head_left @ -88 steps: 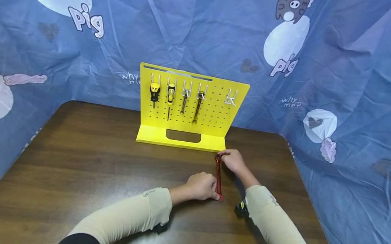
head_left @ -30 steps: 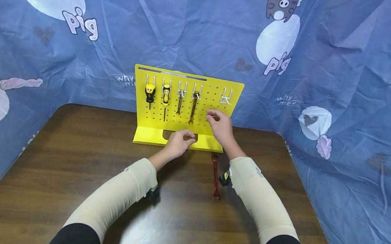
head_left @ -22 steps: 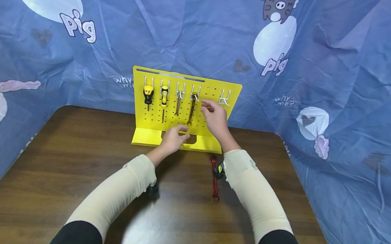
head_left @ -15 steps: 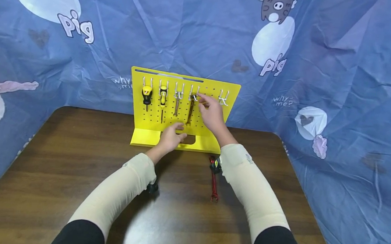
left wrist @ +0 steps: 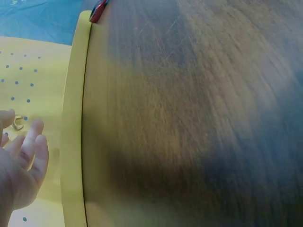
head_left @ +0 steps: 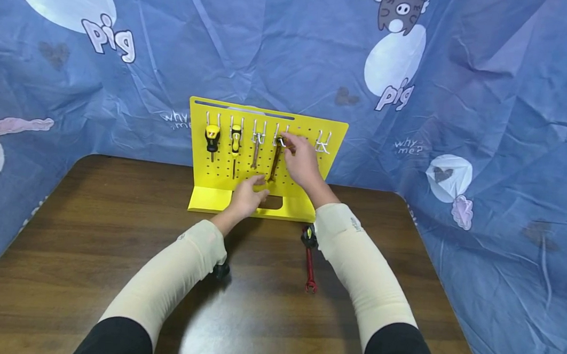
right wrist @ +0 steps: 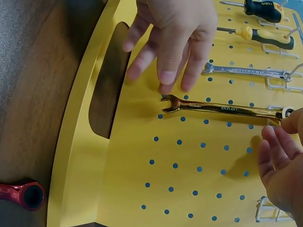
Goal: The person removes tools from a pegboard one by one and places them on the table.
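A gold combination wrench (right wrist: 222, 108) hangs on a hook of the yellow pegboard (head_left: 202, 167). My right hand (head_left: 304, 159) is at its ring end, where thumb and finger pinch it in the right wrist view; the fingers partly hide the ring. My left hand (head_left: 246, 196) is near the wrench's lower, open-jaw end, fingers spread and relaxed, holding nothing. A red combination wrench (head_left: 310, 266) lies on the table below my right wrist, its far end covered by the wrist camera.
Left of the gold wrench hang a smaller silver wrench (right wrist: 246, 71) and two yellow-black screwdrivers, one stubby (head_left: 212, 137), one slimmer (head_left: 236, 137). A white double hook (head_left: 322, 145) on the right holds no tool. The wooden table (head_left: 117, 232) meets a blue curtain (head_left: 150, 58) behind.
Both hands have left the red wrench, which stays on the table. My right hand has moved up and left to the gold wrench's ring end; my left hand has moved to the pegboard's lower part.
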`<act>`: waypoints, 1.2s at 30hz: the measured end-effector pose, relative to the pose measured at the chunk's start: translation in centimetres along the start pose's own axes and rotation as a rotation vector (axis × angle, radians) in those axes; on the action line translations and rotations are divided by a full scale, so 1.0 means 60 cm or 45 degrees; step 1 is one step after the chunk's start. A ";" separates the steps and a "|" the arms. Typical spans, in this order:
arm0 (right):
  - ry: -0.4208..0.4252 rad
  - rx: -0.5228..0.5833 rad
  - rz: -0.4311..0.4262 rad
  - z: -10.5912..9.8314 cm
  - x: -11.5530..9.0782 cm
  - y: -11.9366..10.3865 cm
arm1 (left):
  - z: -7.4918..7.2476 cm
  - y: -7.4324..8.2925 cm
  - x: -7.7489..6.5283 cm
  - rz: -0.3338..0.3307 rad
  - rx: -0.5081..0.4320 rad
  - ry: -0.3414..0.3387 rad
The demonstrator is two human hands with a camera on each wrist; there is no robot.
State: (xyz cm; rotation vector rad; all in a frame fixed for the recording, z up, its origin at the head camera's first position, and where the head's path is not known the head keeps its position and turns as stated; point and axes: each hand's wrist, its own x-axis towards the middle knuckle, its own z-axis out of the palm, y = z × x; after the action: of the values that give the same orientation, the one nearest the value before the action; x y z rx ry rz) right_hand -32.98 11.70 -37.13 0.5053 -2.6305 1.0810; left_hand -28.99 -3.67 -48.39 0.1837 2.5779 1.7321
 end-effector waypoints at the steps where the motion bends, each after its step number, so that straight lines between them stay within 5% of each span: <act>1: 0.004 0.006 -0.001 0.001 0.000 -0.001 | 0.000 0.001 0.000 0.002 0.006 0.003; 26: 0.027 0.234 0.148 0.004 -0.012 -0.008 | 0.009 0.003 0.004 0.042 0.076 0.017; 36: -0.016 0.242 0.137 -0.006 -0.018 -0.008 | 0.014 0.009 -0.017 0.136 0.087 -0.039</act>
State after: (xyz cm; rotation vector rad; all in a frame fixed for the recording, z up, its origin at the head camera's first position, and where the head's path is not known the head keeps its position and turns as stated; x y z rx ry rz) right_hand -31.78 11.86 -36.94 0.4131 -2.6055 1.3738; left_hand -27.85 -2.82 -48.22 0.3526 2.6528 1.6605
